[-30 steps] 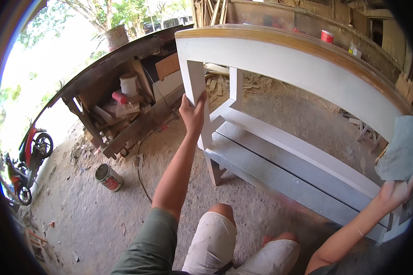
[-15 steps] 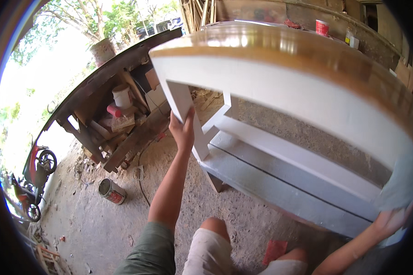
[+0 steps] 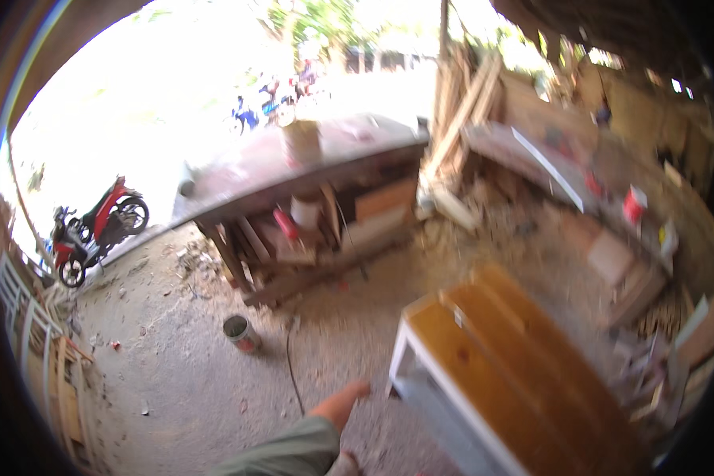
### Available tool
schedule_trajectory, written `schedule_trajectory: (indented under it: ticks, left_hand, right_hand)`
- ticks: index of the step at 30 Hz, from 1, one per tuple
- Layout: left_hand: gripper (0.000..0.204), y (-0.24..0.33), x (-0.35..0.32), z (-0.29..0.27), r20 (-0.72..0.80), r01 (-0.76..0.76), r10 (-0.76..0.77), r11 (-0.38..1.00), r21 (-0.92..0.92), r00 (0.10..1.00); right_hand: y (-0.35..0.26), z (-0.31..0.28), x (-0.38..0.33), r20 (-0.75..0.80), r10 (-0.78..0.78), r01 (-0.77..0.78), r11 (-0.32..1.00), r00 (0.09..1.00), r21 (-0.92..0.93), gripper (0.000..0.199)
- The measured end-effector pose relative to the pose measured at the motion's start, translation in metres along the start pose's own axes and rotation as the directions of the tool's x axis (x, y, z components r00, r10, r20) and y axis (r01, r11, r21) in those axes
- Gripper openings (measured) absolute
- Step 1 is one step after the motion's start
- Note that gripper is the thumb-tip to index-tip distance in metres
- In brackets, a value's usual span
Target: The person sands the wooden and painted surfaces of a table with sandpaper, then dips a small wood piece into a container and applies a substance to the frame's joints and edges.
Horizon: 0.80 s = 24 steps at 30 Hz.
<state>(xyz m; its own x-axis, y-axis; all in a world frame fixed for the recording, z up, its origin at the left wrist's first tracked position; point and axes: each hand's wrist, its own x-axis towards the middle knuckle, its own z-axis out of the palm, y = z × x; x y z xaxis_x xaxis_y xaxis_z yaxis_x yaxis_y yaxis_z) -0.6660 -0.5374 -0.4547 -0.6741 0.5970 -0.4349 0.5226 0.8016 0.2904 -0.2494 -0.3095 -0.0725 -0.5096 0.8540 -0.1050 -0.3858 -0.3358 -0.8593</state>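
Observation:
A low table (image 3: 500,357) with a glossy honey-brown plank top, white legs and a grey lower shelf (image 3: 444,412) stands upright on the floor at the lower right. My left arm, in a green sleeve, reaches up from the lower edge. At its end my left hand (image 3: 360,389) is close to the table's white near-left leg (image 3: 399,357), with a gap between them. The hand is small and smeared by motion, so its fingers cannot be made out. My right hand is out of view.
An open tin can (image 3: 241,335) stands on the dusty floor by a thin cable (image 3: 292,365). Beyond is a workbench (image 3: 365,163) with wood scraps beneath. Leaning planks (image 3: 468,103), another bench (image 3: 547,163) with a red can (image 3: 634,205), and a red motorcycle (image 3: 103,226) surround the area.
My left hand has let go of the table's white leg. My view has risen, and the table now appears lower and farther right. My right hand and the pale cloth at it have left view.

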Motion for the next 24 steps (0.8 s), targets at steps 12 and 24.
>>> schedule_trajectory:
  ticks: [12, 24]
  left_hand:
    - [0.070, -0.046, -0.383, -0.028, 0.397, 0.390, -0.097, 0.500, -0.774, 0.913]
    - [0.069, 0.049, -0.268, -0.464, -0.054, -0.127, 0.381, 0.168, -0.978, 0.923]
  right_hand:
    - [-0.055, 0.239, 0.030, 0.577, 0.448, 0.392, 0.442, 0.683, -0.807, 0.030]
    - [0.055, 0.351, 0.138, 0.633, 0.187, 0.251, 0.806, 0.751, -0.537, 0.030]
